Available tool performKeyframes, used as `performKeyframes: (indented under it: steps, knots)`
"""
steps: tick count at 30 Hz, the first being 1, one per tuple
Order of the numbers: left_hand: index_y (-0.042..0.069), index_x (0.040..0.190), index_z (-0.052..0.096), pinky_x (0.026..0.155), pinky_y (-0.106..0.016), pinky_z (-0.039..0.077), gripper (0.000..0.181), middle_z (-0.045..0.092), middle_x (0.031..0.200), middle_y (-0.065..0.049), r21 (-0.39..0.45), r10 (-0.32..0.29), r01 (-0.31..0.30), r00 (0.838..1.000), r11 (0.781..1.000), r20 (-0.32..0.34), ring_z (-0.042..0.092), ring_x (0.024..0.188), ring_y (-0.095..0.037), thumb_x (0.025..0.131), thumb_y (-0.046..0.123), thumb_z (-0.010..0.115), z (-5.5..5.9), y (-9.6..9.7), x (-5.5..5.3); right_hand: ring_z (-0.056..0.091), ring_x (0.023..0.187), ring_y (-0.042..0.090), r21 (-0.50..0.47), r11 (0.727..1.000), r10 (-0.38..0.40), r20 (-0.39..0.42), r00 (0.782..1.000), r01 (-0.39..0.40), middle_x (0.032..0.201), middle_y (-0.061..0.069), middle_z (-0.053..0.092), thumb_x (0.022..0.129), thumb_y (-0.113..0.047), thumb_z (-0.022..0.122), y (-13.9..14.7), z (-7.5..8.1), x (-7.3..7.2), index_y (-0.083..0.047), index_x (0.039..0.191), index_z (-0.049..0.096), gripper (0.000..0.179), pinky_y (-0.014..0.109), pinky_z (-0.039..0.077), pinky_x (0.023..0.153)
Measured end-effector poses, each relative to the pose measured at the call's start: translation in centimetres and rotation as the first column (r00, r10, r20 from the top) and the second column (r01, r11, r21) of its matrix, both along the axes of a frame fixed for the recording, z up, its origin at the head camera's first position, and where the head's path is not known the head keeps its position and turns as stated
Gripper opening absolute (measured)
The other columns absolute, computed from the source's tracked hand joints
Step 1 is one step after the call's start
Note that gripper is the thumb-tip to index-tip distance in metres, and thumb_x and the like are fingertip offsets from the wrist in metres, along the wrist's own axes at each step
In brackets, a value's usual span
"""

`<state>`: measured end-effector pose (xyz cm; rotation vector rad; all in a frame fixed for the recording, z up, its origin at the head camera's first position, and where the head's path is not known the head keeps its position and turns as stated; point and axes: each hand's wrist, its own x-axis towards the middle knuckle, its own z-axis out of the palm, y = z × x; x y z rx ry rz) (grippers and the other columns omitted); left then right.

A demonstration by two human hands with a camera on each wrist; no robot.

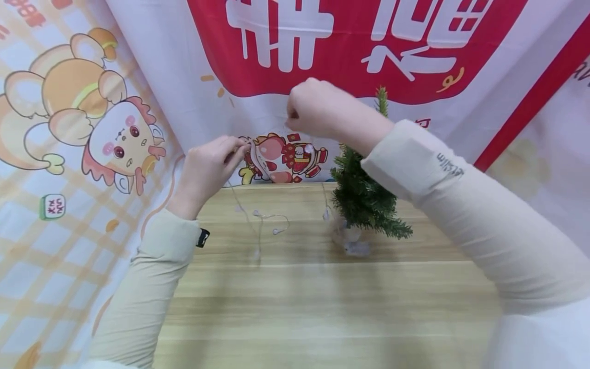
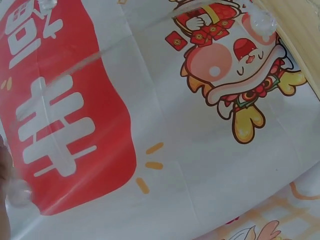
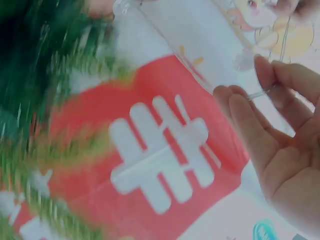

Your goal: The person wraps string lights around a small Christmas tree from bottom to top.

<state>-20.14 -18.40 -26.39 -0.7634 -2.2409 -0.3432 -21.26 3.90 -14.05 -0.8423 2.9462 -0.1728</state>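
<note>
A thin clear cord of string lights (image 1: 275,231) with small clear bulbs hangs from the hands and trails over the table. My left hand (image 1: 209,166) pinches the cord between thumb and forefinger, low in front of the backdrop; in the left wrist view only a sliver of that hand (image 2: 4,195) shows at the left edge. Higher up, my right hand (image 1: 320,105) is held left of the tree top. Seen from the right wrist, its fingers (image 3: 295,107) hold the same cord (image 3: 260,93). A small green artificial Christmas tree (image 1: 361,197) stands under my right forearm, which partly covers it.
The wooden table (image 1: 304,312) meets a white and red printed cloth (image 1: 262,92) at the back. A checked cartoon cloth (image 1: 50,287) rises on the left. Crumpled whitish, clear material (image 1: 352,246) surrounds the foot of the tree.
</note>
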Motion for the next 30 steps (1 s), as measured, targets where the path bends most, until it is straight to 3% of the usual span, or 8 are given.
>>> performKeyframes:
  steps: [4,7,10,14,21,24,27,30]
  knots:
    - [0.001,0.099,0.068,0.065,-0.04,0.055,0.017,0.071,0.089,-0.014,0.043,0.01,-0.012,1.0,0.999,0.028,0.066,0.072,-0.026,0.094,0.016,0.061,0.1,-0.3,0.0,0.059,0.074,0.019,-0.021,1.0,0.021,-0.031,0.999,-0.021,0.092,0.012,0.072,0.095,-0.027,0.057,1.1,1.1,-0.3,-0.008,0.101,0.074,0.026,0.028,0.051,0.071]
    - [0.001,0.099,0.067,0.066,-0.039,0.054,0.019,0.068,0.087,-0.013,0.074,0.004,-0.006,1.0,0.997,0.031,0.062,0.072,-0.025,0.096,0.017,0.058,0.4,-0.2,-0.1,0.052,0.059,0.016,-0.029,0.999,0.031,-0.088,0.996,-0.033,0.068,0.008,0.064,0.093,-0.034,0.06,1.5,1.2,-0.7,-0.007,0.078,0.071,0.033,0.026,0.047,0.063]
    - [0.001,0.099,0.066,0.062,-0.038,0.052,0.02,0.065,0.084,-0.013,0.087,-0.001,0.0,1.0,0.996,0.008,0.058,0.069,-0.024,0.097,0.018,0.056,0.7,0.1,-0.2,0.04,0.046,0.012,-0.018,1.0,0.003,-0.126,0.992,-0.005,0.051,0.001,0.047,0.089,-0.043,0.062,1.5,1.0,-1.3,-0.009,0.06,0.056,0.046,0.024,0.042,0.055]
    - [0.002,0.1,0.068,0.06,-0.036,0.051,0.021,0.065,0.082,-0.012,0.084,0.004,-0.003,1.0,0.996,-0.014,0.057,0.067,-0.024,0.096,0.02,0.058,1.0,0.5,-0.3,0.038,0.043,0.012,0.012,0.998,-0.053,-0.117,0.992,0.054,0.048,0.0,0.041,0.091,-0.042,0.06,1.5,0.8,-1.6,-0.009,0.058,0.052,0.047,0.024,0.042,0.054]
    - [-0.001,0.099,0.066,0.074,-0.039,0.056,0.022,0.069,0.087,-0.015,0.103,-0.005,0.005,1.0,0.995,0.002,0.066,0.076,-0.026,0.096,0.018,0.057,1.4,1.0,-0.2,0.045,0.053,0.017,0.031,0.997,-0.062,-0.131,0.989,0.066,0.056,0.004,0.047,0.097,-0.028,0.053,2.1,0.7,-1.8,-0.007,0.072,0.064,0.034,0.027,0.043,0.059]
    - [-0.001,0.101,0.065,0.073,-0.038,0.056,0.019,0.068,0.087,-0.015,0.125,-0.033,0.03,0.999,0.992,0.024,0.064,0.075,-0.026,0.095,0.016,0.058,1.4,1.2,-0.2,0.054,0.061,0.02,0.034,0.997,-0.063,-0.099,0.993,0.066,0.071,0.009,0.058,0.099,-0.027,0.05,2.3,0.9,-2.1,-0.006,0.094,0.067,0.027,0.029,0.049,0.065]
    - [0.001,0.104,0.064,0.069,-0.036,0.056,0.016,0.063,0.087,-0.015,0.123,-0.058,0.052,0.997,0.991,0.045,0.063,0.075,-0.025,0.092,0.011,0.062,1.3,1.2,-0.1,0.064,0.075,0.024,0.024,0.999,-0.036,-0.023,0.999,0.037,0.095,0.013,0.066,0.099,-0.025,0.05,2.8,1.1,-2.3,-0.01,0.124,0.06,0.031,0.033,0.056,0.075]
    - [0.002,0.109,0.064,0.066,-0.035,0.056,0.02,0.058,0.088,-0.016,0.118,-0.072,0.064,0.995,0.991,0.067,0.064,0.076,-0.025,0.089,0.004,0.064,1.3,1.2,0.0,0.068,0.083,0.027,0.006,1.0,0.022,0.029,0.999,-0.023,0.105,0.015,0.067,0.099,-0.021,0.051,3.4,1.5,-2.8,-0.011,0.13,0.058,0.033,0.037,0.057,0.082]
